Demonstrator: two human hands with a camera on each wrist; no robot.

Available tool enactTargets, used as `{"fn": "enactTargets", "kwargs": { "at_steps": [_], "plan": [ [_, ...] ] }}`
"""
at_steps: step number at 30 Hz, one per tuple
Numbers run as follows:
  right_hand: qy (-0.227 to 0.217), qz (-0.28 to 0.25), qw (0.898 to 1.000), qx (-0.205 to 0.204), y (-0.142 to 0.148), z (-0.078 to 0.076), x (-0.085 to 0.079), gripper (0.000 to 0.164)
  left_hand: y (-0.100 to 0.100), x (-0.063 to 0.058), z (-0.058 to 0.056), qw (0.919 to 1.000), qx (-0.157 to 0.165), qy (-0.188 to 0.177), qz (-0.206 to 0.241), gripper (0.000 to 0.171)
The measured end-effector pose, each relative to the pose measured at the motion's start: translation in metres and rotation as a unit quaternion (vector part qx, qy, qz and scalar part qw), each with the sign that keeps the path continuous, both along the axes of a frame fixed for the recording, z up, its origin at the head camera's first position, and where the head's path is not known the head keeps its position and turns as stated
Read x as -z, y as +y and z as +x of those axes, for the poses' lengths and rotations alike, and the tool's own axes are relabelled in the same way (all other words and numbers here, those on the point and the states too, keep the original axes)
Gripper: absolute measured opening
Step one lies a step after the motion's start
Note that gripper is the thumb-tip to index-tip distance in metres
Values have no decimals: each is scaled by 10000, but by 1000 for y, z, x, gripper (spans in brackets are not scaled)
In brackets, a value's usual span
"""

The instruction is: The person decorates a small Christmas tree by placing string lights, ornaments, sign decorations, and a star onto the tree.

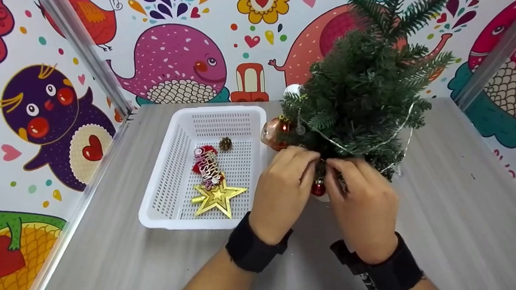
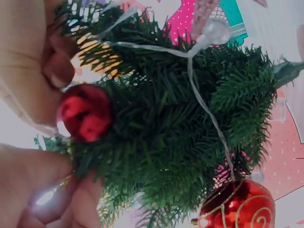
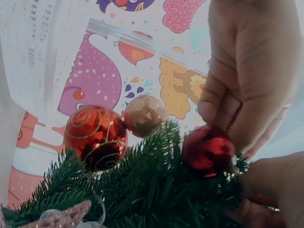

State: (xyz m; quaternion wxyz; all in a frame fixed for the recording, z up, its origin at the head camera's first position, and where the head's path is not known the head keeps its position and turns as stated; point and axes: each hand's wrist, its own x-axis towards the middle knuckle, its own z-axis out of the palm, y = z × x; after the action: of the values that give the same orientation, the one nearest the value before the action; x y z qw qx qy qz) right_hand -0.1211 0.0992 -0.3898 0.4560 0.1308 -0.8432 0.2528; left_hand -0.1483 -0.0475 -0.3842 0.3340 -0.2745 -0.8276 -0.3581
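Bauble (image 1: 318,189) outside, gold star (image 1: 218,195) inside basket (image 1: 186,224)

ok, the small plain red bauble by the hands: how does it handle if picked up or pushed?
The small plain red bauble would probably roll on a flat surface, since it looks round. Its glossy shell suggests it may be slippery to grip. Lifted by the thin gold string, it would likely swing.

Grey table (image 1: 460,222), faint wood-grain streaks, spans the middle and bottom of the head view. White plastic basket (image 1: 182,224) with slotted sides sits on it, left of centre. Green Christmas tree (image 1: 362,98) stands right of centre, foot mostly hidden. Tiny dark speck (image 1: 472,176), far right.
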Motion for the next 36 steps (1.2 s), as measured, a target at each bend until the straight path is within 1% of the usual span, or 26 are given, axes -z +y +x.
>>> {"fn": "enactTargets", "kwargs": {
  "at_steps": [6, 12, 14, 16, 18, 20, 21, 23, 25, 27, 28, 30, 33, 36],
  "plan": [
    [-74, 102, 9997, -211, 4, 3, -1, 13, 0, 1, 5, 9999, -93, -87, 54, 15],
    [-183, -137, 9991, -367, 7, 7, -2, 16, -2, 0, 9, 9996, -12, -176, 198, 16],
    [-73, -265, 9985, -464, 9, 10, -3, 17, -4, -1, 9, 9996, -23, -167, 233, 16],
    [169, -292, 9979, -560, 11, 14, -3, 19, -7, -2, 9, 9996, -62, -127, 227, 16],
    [506, -285, 9955, -754, 12, 18, -2, 19, -10, -4, 9, 9997, -90, -83, 222, 15],
    [805, -149, 9910, -1055, 11, 24, 4, 20, -14, -4, 8, 9997, -106, -66, 213, 15],
    [888, 10, 9884, -1230, 10, 28, 9, 20, -16, -5, 7, 9997, -106, -61, 204, 15],
    [849, 310, 9813, -1697, 6, 34, 25, 21, -20, -5, 4, 9997, -108, -65, 191, 14],
    [550, 667, 9738, -2102, 1, 40, 45, 17, -25, -6, 1, 9997, -146, -97, 185, 14],
    [75, 1020, 9667, -2345, -4, 44, 67, 13, -31, -9, -5, 9993, -233, -183, 213, 14],
    [-202, 1142, 9635, -2411, -7, 44, 78, 13, -34, -11, -8, 9989, -275, -291, 253, 14],
    [-697, 1372, 9581, -2417, -10, 43, 97, 20, -42, -19, -18, 9971, -415, -541, 332, 16],
    [-1330, 1553, 9501, -2355, -14, 36, 117, 29, -55, -34, -40, 9914, -726, -981, 478, 18],
    [-1812, 1505, 9413, -2419, -14, 28, 128, 31, -73, -46, -68, 9812, -1199, -1361, 654, 19]
  ]
}}
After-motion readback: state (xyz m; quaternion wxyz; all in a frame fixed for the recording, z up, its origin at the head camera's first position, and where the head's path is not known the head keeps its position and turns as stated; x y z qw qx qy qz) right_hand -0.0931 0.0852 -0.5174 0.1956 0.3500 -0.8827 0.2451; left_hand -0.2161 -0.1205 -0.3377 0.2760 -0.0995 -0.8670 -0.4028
